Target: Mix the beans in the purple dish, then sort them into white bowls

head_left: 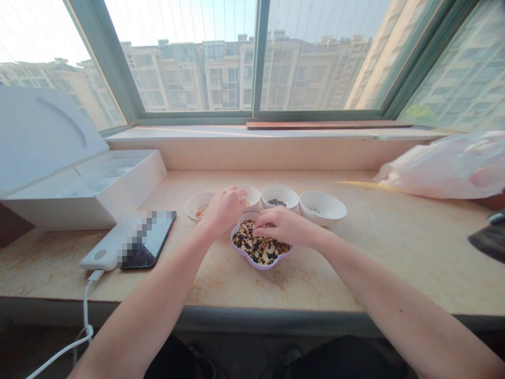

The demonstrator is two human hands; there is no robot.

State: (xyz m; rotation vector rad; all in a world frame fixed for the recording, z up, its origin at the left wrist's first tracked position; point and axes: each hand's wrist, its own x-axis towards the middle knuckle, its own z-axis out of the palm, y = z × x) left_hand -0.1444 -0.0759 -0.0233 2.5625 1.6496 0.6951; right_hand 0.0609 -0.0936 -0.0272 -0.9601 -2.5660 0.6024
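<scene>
A lilac flower-shaped bowl (258,263) full of mixed beans and nuts stands on the stone sill in front of me. My right hand (286,226) rests over its far rim, fingers pinched down into the mix. My left hand (225,209) is curled closed just above the second of several small white bowls lined up behind. The leftmost white bowl (197,204) holds a few pale pieces. Another bowl (279,197) holds dark beans. The rightmost bowl (323,208) has only a few bits in it.
An open white box (98,184) with its raised lid sits at the left. Beside it lie a white power bank (106,247) with a cable and a dark phone (152,245). A pink plastic bag (445,166) lies at the right. Windows stand behind.
</scene>
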